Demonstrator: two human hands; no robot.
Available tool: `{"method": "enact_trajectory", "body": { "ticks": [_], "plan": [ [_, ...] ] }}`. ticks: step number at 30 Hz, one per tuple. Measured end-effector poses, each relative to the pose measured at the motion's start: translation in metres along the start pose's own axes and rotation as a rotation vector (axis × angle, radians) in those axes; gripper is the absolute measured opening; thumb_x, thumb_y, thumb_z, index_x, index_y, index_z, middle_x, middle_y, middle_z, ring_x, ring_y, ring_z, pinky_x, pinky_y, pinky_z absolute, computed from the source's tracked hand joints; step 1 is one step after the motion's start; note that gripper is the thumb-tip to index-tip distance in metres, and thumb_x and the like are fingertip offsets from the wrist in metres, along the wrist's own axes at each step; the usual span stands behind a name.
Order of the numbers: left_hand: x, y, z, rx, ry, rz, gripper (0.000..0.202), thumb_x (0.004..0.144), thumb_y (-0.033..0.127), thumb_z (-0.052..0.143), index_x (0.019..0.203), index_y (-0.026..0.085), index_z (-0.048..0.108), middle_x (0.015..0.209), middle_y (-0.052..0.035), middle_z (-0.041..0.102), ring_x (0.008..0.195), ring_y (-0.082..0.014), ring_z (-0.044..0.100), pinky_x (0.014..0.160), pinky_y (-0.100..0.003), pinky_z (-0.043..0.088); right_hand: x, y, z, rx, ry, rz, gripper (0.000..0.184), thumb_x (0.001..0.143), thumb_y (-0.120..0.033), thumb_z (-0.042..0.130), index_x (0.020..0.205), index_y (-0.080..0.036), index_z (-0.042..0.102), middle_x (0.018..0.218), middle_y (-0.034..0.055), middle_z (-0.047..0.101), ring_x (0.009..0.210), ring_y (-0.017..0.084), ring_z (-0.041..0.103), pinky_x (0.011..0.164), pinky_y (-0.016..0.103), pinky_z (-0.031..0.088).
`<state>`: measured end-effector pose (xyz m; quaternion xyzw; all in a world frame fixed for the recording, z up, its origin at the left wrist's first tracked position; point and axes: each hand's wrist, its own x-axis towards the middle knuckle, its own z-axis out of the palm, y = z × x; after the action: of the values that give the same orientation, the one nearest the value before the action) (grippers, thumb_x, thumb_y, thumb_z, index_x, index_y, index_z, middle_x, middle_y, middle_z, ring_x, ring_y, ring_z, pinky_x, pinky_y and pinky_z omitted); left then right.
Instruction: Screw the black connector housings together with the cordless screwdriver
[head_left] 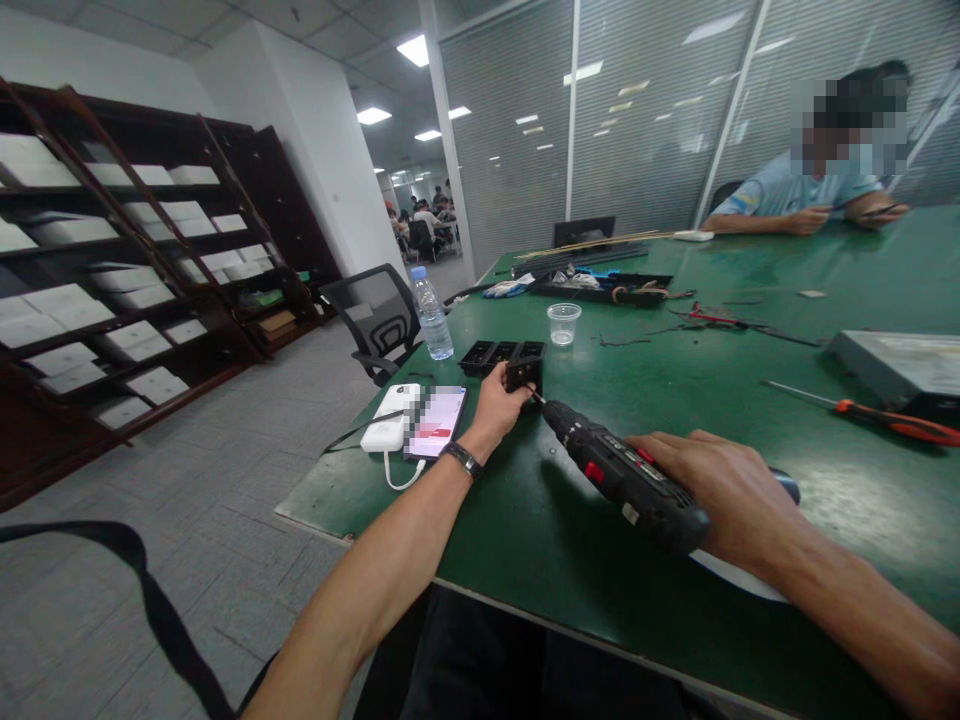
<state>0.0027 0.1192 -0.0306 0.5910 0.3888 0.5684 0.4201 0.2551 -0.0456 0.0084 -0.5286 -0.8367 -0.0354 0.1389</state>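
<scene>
My left hand (501, 405) is closed around the near end of a black box-like part (525, 372) with several open compartments, which rests on the green table (622, 370). A dark band circles the left wrist. In my right hand (739, 490) is a black cordless drill (622, 478) with red details. Its slim bit points left and reaches the end face of the black part, close to my left fingertips. Whether the bit sits in a screw or a hole is too small to tell. The drill's grip is mostly hidden behind my right hand.
Left of the part lie a white power bank (391, 415) and a phone (437, 420) joined by a cable. Beyond stand a water bottle (431, 312) and a clear cup (563, 325). A screwdriver (892, 418) lies right. A tool tray (600, 287) and a seated person (802, 195) are farther back.
</scene>
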Motion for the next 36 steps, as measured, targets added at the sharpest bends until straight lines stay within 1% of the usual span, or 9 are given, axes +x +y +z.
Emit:
{"method": "enact_trajectory", "body": {
  "ticks": [5, 8, 11, 16, 19, 26, 30, 36],
  "plan": [
    [0.0006, -0.0011, -0.0002, -0.002, 0.000, -0.003, 0.032, 0.072, 0.006, 0.074, 0.101, 0.016, 0.069, 0.099, -0.0042, 0.073, 0.092, -0.0172, 0.066, 0.094, -0.032, 0.052, 0.0001, -0.0017, -0.0034, 0.005, -0.027, 0.009, 0.036, 0.077, -0.023, 0.065, 0.113, -0.026, 0.069, 0.098, 0.0035, 0.075, 0.078, 0.022, 0.061, 0.066, 0.034, 0.037],
    [0.0008, -0.0013, -0.0006, -0.007, -0.001, -0.003, 0.031, 0.073, 0.007, 0.075, 0.101, 0.016, 0.069, 0.099, -0.0043, 0.073, 0.092, -0.0173, 0.066, 0.095, -0.032, 0.052, -0.0004, -0.0020, -0.0039, 0.005, -0.017, 0.005, 0.038, 0.076, -0.022, 0.065, 0.114, -0.026, 0.068, 0.099, 0.0037, 0.075, 0.078, 0.022, 0.061, 0.067, 0.034, 0.037],
    [0.0011, -0.0020, -0.0008, -0.017, -0.007, -0.002, 0.031, 0.073, 0.007, 0.075, 0.101, 0.016, 0.068, 0.099, -0.0046, 0.073, 0.092, -0.0175, 0.066, 0.095, -0.033, 0.052, 0.0000, -0.0023, -0.0035, 0.011, -0.016, 0.009, 0.036, 0.076, -0.020, 0.065, 0.112, -0.026, 0.068, 0.100, 0.0036, 0.075, 0.079, 0.021, 0.061, 0.068, 0.034, 0.037],
    [0.0015, -0.0025, -0.0006, -0.028, -0.004, -0.009, 0.031, 0.071, 0.006, 0.076, 0.100, 0.016, 0.068, 0.100, -0.0049, 0.073, 0.095, -0.0184, 0.067, 0.098, -0.035, 0.051, 0.0017, -0.0030, -0.0042, 0.026, -0.041, 0.023, 0.033, 0.078, -0.026, 0.066, 0.111, -0.026, 0.068, 0.099, 0.0042, 0.075, 0.078, 0.023, 0.060, 0.067, 0.035, 0.037],
    [0.0017, -0.0027, -0.0006, -0.028, -0.001, -0.010, 0.031, 0.071, 0.006, 0.076, 0.100, 0.017, 0.068, 0.100, -0.0048, 0.073, 0.095, -0.0185, 0.067, 0.097, -0.034, 0.052, 0.0013, -0.0023, -0.0044, 0.026, -0.049, 0.024, 0.031, 0.078, -0.027, 0.065, 0.109, -0.026, 0.068, 0.099, 0.0042, 0.075, 0.079, 0.022, 0.060, 0.067, 0.034, 0.037],
    [0.0013, -0.0026, -0.0006, -0.018, -0.007, -0.003, 0.031, 0.073, 0.007, 0.075, 0.101, 0.016, 0.068, 0.103, -0.0056, 0.073, 0.095, -0.0182, 0.067, 0.097, -0.034, 0.052, -0.0003, -0.0013, -0.0024, 0.012, -0.018, 0.015, 0.035, 0.077, -0.022, 0.065, 0.112, -0.026, 0.068, 0.099, 0.0041, 0.075, 0.079, 0.022, 0.061, 0.068, 0.034, 0.038],
    [0.0009, -0.0025, -0.0006, -0.004, -0.005, 0.001, 0.031, 0.074, 0.006, 0.074, 0.103, 0.016, 0.068, 0.103, -0.0062, 0.073, 0.096, -0.0187, 0.068, 0.099, -0.036, 0.053, 0.0012, -0.0014, -0.0014, 0.014, -0.008, 0.002, 0.034, 0.077, -0.024, 0.066, 0.111, -0.026, 0.069, 0.100, 0.0046, 0.075, 0.079, 0.022, 0.062, 0.068, 0.034, 0.038],
    [0.0012, -0.0027, -0.0007, -0.009, -0.007, 0.004, 0.030, 0.073, 0.007, 0.074, 0.101, 0.016, 0.068, 0.104, -0.0066, 0.073, 0.096, -0.0190, 0.068, 0.099, -0.036, 0.053, 0.0027, -0.0035, -0.0049, 0.019, -0.033, 0.026, 0.031, 0.078, -0.029, 0.066, 0.110, -0.026, 0.069, 0.101, 0.0048, 0.076, 0.081, 0.023, 0.063, 0.067, 0.034, 0.038]
  ]
}}
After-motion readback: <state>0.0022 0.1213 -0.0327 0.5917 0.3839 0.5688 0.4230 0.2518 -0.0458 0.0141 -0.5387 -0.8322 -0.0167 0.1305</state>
